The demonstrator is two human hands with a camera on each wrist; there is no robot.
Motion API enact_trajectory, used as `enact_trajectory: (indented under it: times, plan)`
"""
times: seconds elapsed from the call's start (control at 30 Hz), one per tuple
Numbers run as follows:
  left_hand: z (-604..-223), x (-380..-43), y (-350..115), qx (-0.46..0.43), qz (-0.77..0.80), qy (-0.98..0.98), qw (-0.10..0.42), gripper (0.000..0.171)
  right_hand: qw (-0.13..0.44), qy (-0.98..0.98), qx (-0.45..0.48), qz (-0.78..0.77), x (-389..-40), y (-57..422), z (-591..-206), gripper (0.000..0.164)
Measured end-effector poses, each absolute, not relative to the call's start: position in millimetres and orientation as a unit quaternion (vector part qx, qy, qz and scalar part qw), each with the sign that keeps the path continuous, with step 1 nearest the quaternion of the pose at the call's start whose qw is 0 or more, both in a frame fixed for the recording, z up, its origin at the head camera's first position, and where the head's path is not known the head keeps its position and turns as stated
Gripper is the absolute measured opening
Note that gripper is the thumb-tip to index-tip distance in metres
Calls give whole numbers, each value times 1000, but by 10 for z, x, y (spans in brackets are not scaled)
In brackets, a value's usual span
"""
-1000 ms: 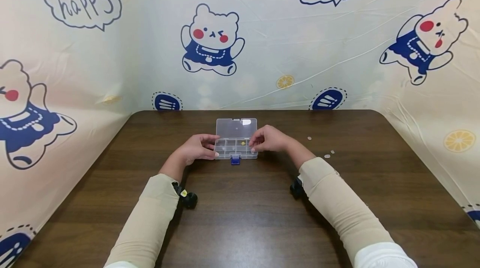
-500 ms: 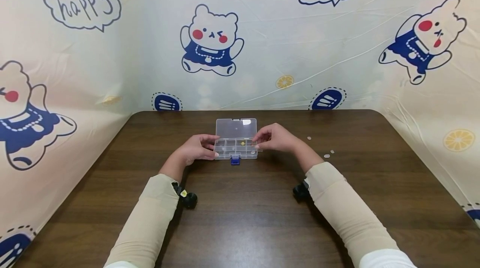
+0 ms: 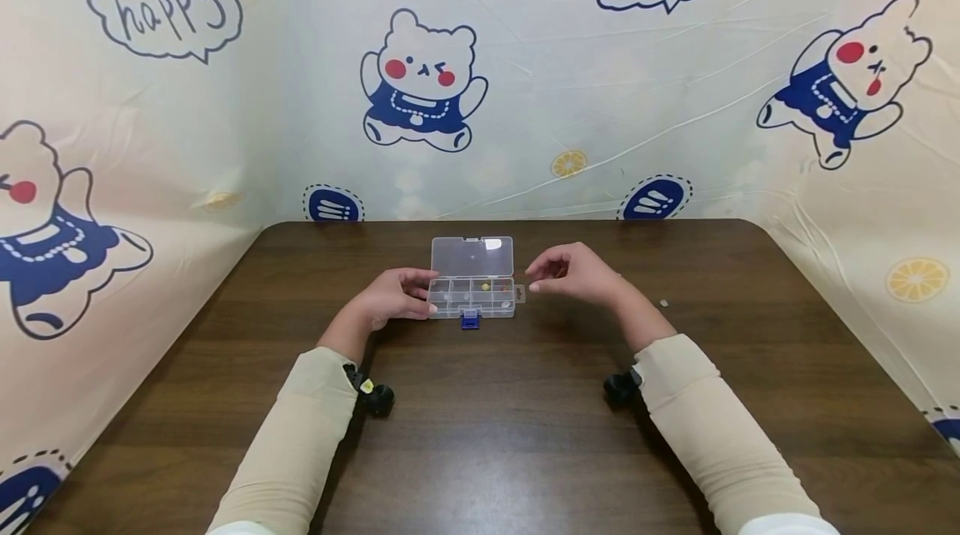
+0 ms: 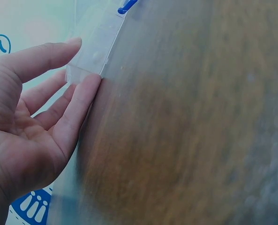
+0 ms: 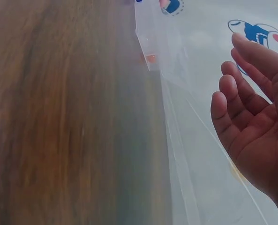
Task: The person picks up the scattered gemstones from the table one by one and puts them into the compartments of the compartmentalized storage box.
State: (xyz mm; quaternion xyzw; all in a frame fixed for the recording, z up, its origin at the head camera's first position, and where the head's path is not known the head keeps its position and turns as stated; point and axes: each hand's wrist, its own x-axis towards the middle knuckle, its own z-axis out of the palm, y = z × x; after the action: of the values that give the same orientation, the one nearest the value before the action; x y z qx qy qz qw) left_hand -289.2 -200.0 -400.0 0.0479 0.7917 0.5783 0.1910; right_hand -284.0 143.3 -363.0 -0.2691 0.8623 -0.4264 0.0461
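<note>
A clear plastic compartment box point(image 3: 461, 298) stands on the table with its lid point(image 3: 471, 257) raised at the back. Its blue latch point(image 3: 470, 321) hangs at the front. One back compartment holds a small yellow piece point(image 3: 486, 287); a tiny orange-red piece point(image 5: 151, 58) shows through the right end wall in the right wrist view. My left hand point(image 3: 390, 295) holds the box's left end, thumb and fingers spread across its short side. Just right of the box, my right hand point(image 3: 576, 272) hovers with loosely bent fingers and nothing between them.
On the brown wooden table point(image 3: 480, 418), a small pale piece point(image 3: 663, 303) lies beyond my right forearm. A clear hanging tab point(image 3: 521, 294) sticks out from the box's right end. Printed cloth point(image 3: 525, 102) hangs around the table's back and sides.
My right hand has drawn back from the right compartments to the right, uncovering the orange-red piece and the tab. My left hand and the box have stayed put.
</note>
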Motion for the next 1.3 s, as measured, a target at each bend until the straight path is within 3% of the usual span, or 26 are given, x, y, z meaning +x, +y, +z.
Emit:
enact_trajectory:
  times: [1.3]
  plan:
    - [-4027, -2901, -2008, 48, 577, 793, 189, 71, 12, 865, -242, -439, -2558, 2061, -3621, 26]
